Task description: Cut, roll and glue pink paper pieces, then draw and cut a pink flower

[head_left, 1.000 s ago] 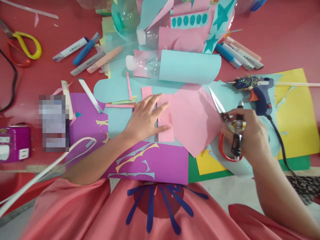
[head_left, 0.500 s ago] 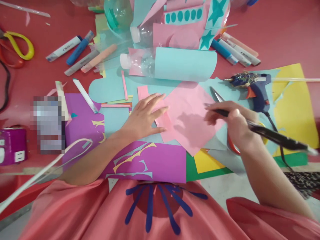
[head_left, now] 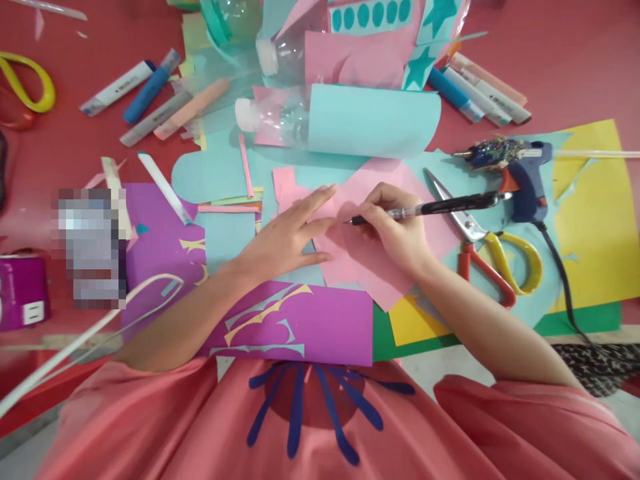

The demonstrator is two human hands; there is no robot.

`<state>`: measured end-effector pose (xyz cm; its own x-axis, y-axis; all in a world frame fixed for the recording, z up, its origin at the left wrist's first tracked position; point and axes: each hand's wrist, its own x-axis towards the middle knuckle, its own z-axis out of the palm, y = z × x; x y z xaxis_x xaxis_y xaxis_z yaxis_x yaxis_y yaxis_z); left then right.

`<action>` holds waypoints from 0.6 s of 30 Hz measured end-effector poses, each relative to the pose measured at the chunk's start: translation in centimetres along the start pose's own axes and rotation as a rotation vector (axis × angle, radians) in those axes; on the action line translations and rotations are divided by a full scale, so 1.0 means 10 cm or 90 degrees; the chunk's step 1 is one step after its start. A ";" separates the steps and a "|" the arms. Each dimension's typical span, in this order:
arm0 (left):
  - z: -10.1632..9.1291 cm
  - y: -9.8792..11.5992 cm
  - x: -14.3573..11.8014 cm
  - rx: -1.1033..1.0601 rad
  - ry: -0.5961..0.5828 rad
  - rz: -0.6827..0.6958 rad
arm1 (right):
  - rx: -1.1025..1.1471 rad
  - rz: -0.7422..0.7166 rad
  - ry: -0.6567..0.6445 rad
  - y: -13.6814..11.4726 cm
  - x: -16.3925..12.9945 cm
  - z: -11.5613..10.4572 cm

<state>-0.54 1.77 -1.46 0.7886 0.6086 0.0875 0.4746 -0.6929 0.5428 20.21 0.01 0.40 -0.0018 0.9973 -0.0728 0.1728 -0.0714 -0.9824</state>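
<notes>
My left hand [head_left: 290,233] lies flat with fingers spread over a small pink paper piece [head_left: 336,263], pressing it onto a larger pink sheet [head_left: 395,267]. Between the thumb and fingers of my right hand [head_left: 395,227] is a black pen [head_left: 450,203], its tip close to the paper by my left fingertips. I cannot make out any mark under the tip. Light blue paper lies beneath the pink. Just right of my right hand rest scissors [head_left: 473,233] with red and yellow handles, blades apart. Beyond both hands lies a plastic bottle [head_left: 285,120] wrapped in light blue paper [head_left: 373,121].
A glue gun [head_left: 525,173] sits at right on blue and yellow sheets [head_left: 595,233]. Several markers [head_left: 150,93] lie at back left, others [head_left: 480,87] at back right. Purple paper [head_left: 340,323] with cut scraps is in front. A white cable [head_left: 90,340] crosses the left side.
My right hand has swung left with the pen from beside the scissors onto the pink paper, uncovering the scissors. The left hand has stayed put, and the view has shifted slightly.
</notes>
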 end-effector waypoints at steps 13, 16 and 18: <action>-0.19 0.14 -0.05 0.192 0.024 0.261 | -0.014 -0.014 0.089 0.13 0.11 -0.18; -0.17 0.24 -0.06 0.248 0.088 0.335 | -0.009 -0.029 0.067 0.10 0.08 -0.16; -0.12 0.32 -0.05 0.288 0.090 0.329 | -0.001 -0.036 0.049 0.07 0.05 -0.14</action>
<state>0.06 -0.27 1.22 0.9131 0.1809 0.3653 0.1926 -0.9813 0.0046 21.72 0.52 -0.14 0.0641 0.9979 -0.0043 0.1755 -0.0155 -0.9844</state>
